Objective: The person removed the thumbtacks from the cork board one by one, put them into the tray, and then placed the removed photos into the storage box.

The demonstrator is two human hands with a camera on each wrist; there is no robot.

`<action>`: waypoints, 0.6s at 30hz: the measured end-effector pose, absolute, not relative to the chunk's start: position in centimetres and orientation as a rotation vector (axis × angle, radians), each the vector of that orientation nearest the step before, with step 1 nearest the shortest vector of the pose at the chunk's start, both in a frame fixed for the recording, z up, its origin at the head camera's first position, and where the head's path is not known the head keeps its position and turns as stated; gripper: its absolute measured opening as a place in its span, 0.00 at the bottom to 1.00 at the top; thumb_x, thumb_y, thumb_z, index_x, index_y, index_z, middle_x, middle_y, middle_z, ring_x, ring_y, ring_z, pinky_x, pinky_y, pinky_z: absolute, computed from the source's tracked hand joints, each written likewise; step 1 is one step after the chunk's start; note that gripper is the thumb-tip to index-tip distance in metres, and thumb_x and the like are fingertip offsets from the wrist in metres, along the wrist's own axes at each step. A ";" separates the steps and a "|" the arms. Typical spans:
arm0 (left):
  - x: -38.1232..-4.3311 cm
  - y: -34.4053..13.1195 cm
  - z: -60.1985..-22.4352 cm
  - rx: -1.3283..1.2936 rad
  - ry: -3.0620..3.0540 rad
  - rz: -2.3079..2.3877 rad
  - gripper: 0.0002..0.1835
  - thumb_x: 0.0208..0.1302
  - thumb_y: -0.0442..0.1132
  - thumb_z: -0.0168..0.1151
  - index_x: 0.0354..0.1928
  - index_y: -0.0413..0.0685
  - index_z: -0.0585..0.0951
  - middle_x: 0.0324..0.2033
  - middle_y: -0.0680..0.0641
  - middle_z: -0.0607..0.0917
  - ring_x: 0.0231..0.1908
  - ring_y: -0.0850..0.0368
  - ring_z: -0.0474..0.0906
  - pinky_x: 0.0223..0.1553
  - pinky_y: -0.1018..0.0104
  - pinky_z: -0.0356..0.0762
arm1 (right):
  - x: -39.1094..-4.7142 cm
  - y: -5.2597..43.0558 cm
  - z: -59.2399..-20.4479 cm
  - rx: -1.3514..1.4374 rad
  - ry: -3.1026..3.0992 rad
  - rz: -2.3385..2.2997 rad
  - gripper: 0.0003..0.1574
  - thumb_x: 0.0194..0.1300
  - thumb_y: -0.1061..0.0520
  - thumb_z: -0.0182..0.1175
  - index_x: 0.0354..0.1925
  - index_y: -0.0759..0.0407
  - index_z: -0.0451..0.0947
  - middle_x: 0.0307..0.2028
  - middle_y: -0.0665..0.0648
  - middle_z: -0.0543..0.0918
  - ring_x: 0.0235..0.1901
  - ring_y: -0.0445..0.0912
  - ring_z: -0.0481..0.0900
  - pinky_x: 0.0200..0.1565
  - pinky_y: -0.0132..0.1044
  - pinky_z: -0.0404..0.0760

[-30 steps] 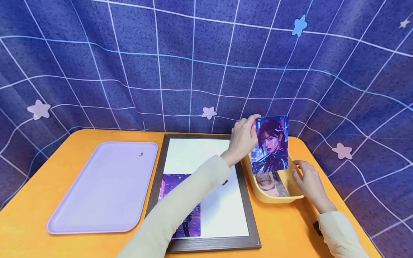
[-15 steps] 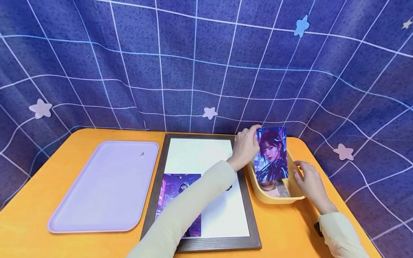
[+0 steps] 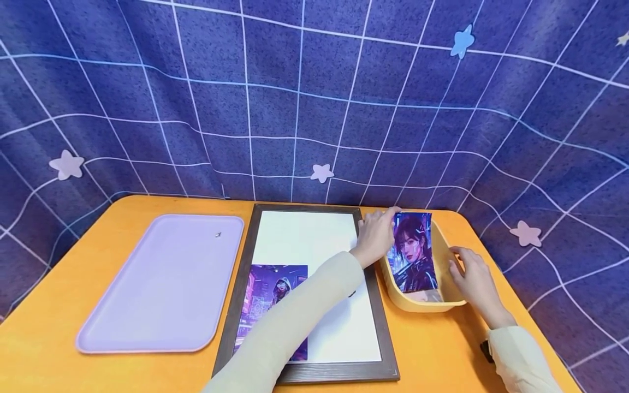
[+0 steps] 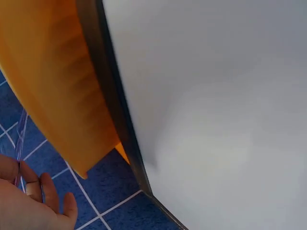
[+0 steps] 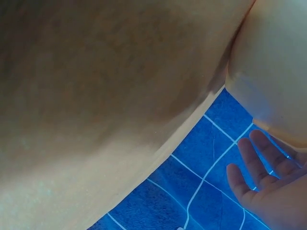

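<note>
My left hand (image 3: 375, 237) pinches the top left corner of a picture card (image 3: 414, 251), a purple-blue portrait of a dark-haired figure. The card leans inside a yellow basket (image 3: 413, 305), its lower edge over other pictures (image 3: 429, 296) lying there. In the left wrist view the card (image 4: 21, 136) shows nearly edge-on by the fingers. At the basket's right side my right hand (image 3: 476, 281) holds the rim, thumb and forefinger hooked over it. The right wrist view has the other fingers (image 5: 252, 160) outside, close below the basket (image 5: 268, 72).
A dark-framed white board (image 3: 304, 232) lies left of the basket, bearing another purple picture (image 3: 260, 300) partly covered by my left sleeve. Further left is a lilac tray (image 3: 162, 284) with a tiny metallic piece (image 3: 218, 234). A blue grid-patterned curtain (image 3: 275, 125) hangs behind the orange table (image 3: 59, 305).
My left hand has lowered the picture card from above the basket down into it, covering more of the pictures inside. The right hand has stayed at the rim.
</note>
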State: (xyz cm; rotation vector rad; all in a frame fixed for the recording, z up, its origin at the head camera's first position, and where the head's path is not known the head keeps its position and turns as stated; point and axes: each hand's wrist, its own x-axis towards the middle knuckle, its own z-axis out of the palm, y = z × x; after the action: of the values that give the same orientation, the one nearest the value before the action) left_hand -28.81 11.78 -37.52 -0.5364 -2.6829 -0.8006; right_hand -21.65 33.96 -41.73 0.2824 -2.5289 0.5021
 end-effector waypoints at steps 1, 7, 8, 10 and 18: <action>-28.8 11.8 -37.6 -0.545 -2.696 -0.779 0.21 0.65 0.39 0.50 0.59 0.65 0.69 0.42 0.53 0.81 0.42 0.53 0.73 0.39 0.62 0.64 | -21.6 33.9 -41.7 0.281 -2.531 0.504 0.17 0.57 0.66 0.55 0.46 0.69 0.71 0.40 0.71 0.78 0.38 0.62 0.74 0.39 0.56 0.68; -28.7 11.6 -38.2 -0.582 -2.770 -0.713 0.30 0.56 0.36 0.60 0.60 0.67 0.68 0.45 0.53 0.78 0.43 0.54 0.70 0.40 0.63 0.61 | -21.6 33.9 -41.7 0.276 -2.542 0.512 0.17 0.57 0.67 0.55 0.46 0.70 0.71 0.40 0.71 0.77 0.38 0.62 0.73 0.40 0.56 0.69; -28.7 11.5 -38.2 -0.586 -2.781 -0.707 0.31 0.54 0.35 0.61 0.61 0.66 0.68 0.46 0.53 0.78 0.43 0.54 0.69 0.40 0.63 0.61 | -21.6 33.9 -41.7 0.277 -2.541 0.512 0.17 0.57 0.67 0.55 0.46 0.70 0.71 0.40 0.71 0.77 0.38 0.62 0.73 0.40 0.56 0.69; -28.7 11.5 -38.2 -0.596 -2.799 -0.686 0.32 0.53 0.34 0.62 0.61 0.66 0.68 0.47 0.53 0.77 0.43 0.54 0.69 0.40 0.63 0.61 | -21.6 33.9 -41.7 0.280 -2.536 0.514 0.17 0.57 0.67 0.55 0.46 0.70 0.71 0.40 0.71 0.77 0.38 0.62 0.74 0.40 0.56 0.69; -29.0 11.6 -38.5 -0.623 -2.861 -0.558 0.32 0.51 0.37 0.64 0.61 0.61 0.69 0.50 0.53 0.76 0.47 0.53 0.68 0.43 0.61 0.59 | -21.6 33.9 -41.8 0.288 -2.522 0.511 0.17 0.56 0.67 0.56 0.46 0.70 0.71 0.39 0.72 0.77 0.37 0.62 0.74 0.39 0.57 0.69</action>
State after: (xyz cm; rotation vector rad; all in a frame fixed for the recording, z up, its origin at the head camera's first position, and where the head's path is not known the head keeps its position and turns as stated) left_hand -28.95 11.62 -38.47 -0.6226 -2.8611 -0.5577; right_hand -21.64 33.95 -41.77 0.2876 -2.5216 0.5113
